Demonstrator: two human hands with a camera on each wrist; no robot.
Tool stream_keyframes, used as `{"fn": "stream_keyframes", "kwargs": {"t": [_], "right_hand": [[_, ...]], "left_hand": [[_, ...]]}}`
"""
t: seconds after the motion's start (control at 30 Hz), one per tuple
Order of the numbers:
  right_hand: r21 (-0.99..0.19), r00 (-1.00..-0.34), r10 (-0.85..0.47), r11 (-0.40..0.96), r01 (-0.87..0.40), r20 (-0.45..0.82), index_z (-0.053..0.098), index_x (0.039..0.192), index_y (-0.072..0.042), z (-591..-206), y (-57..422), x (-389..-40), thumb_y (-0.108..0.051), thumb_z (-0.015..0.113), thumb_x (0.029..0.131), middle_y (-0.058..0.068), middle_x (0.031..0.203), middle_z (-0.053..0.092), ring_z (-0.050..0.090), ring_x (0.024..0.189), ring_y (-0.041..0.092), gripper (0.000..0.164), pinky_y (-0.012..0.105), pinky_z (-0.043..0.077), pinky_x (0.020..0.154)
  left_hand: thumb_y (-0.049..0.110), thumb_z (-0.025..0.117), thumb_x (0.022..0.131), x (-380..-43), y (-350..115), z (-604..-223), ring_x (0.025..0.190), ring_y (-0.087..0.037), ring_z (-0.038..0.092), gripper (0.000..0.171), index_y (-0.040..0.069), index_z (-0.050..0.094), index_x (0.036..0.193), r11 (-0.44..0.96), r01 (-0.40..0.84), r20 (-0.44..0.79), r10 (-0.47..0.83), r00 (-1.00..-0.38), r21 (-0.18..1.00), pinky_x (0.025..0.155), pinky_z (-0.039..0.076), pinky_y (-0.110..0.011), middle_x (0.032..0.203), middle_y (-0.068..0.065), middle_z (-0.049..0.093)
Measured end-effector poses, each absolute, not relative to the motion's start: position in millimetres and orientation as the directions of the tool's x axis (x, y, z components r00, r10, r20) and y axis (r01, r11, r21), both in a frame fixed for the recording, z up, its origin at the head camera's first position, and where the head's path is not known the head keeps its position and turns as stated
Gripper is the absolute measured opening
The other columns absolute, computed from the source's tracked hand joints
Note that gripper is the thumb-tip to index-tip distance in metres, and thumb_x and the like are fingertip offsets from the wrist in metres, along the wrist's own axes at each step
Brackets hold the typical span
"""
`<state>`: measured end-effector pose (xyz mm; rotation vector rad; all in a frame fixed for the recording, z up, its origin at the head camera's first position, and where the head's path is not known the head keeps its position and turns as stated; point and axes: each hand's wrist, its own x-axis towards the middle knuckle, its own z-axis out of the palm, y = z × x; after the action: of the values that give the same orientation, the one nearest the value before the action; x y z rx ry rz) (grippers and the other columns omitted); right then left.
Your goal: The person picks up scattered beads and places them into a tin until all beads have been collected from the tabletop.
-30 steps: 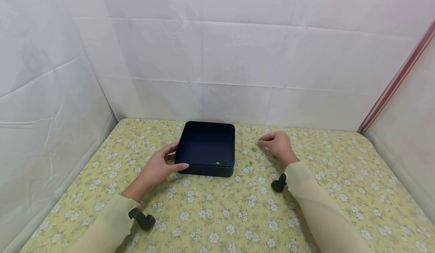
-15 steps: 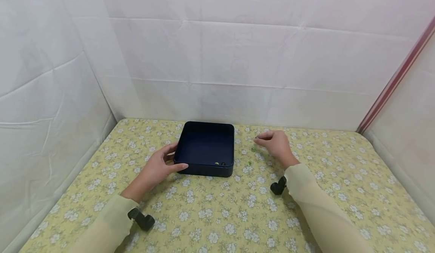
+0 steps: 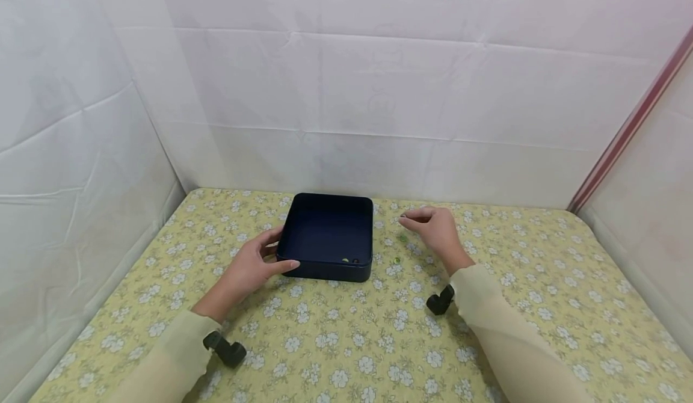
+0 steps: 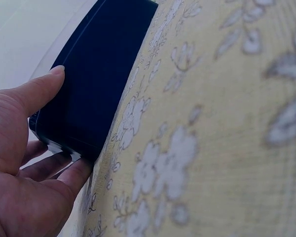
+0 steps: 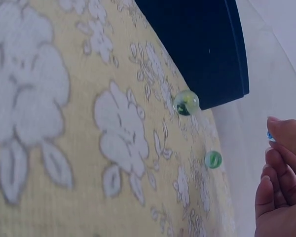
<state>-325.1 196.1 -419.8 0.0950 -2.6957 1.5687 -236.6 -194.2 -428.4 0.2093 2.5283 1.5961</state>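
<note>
A dark navy square box [image 3: 330,270] with an open top stands on the flowered cloth. My left hand [image 3: 254,266] grips its near left corner, thumb [image 4: 48,85] on the front wall and fingers around the side. To the right of the box, my right hand [image 3: 436,230] is raised over the cloth, pinching a small marble [image 5: 271,136] with a bit of blue between thumb and forefinger. Two clear marbles with green swirls lie on the cloth: a nearer marble [image 5: 186,102] and a farther marble [image 5: 213,159]. Inside the box are a yellowish marble [image 3: 345,260] and a dark marble [image 3: 355,261].
A yellow cloth [image 3: 335,343] with white flowers covers the table. White sheeting [image 3: 346,90] rises behind the table and along both sides, with a red strip [image 3: 633,123] at the right corner. Each wrist wears a black camera mount.
My right hand has lifted the marble slightly and moved left toward the box, now over the farther green marble. The left hand and the box stay in place.
</note>
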Motion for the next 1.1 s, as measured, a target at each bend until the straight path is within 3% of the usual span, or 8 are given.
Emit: {"fn": "stream_keyframes", "kwargs": {"t": [0.6,0.87,1.1], "right_hand": [[-0.866,-0.975,-0.110,0.448,-0.221,0.192,0.080,0.116,-0.015,-419.3,176.6,-322.9,-0.034,0.080,0.091,0.007,0.119,0.072,0.070,0.105,0.025,0.031,0.042,0.061,0.087],[-0.891,-0.970,-0.122,0.385,-0.241,0.210,0.080,0.114,-0.014,-420.2,168.8,-323.5,-0.031,0.081,0.090,0.007,0.118,0.072,0.069,0.106,0.024,0.029,0.040,0.061,0.089],[-0.916,-0.971,-0.137,0.328,-0.231,0.196,0.079,0.117,-0.014,-419.9,160.5,-324.8,-0.033,0.081,0.090,0.009,0.120,0.071,0.068,0.107,0.026,0.033,0.049,0.059,0.095]], "left_hand": [[0.039,0.081,0.089,-237.7,-194.6,-430.0,0.146,-0.038,0.044,0.093,0.021,0.029,0.164,0.421,0.047,-0.041,0.198,-0.979,0.906,0.106,0.054,-0.048,0.167,-0.010,0.033],[0.039,0.081,0.089,-237.7,-194.6,-430.2,0.147,-0.039,0.043,0.093,0.022,0.029,0.164,0.425,0.039,-0.047,0.191,-0.980,0.904,0.109,0.052,-0.049,0.167,-0.011,0.032],[0.041,0.081,0.089,-237.2,-193.4,-429.0,0.148,-0.039,0.042,0.094,0.021,0.028,0.164,0.439,0.033,-0.053,0.181,-0.982,0.898,0.111,0.050,-0.050,0.167,-0.010,0.032]]}}
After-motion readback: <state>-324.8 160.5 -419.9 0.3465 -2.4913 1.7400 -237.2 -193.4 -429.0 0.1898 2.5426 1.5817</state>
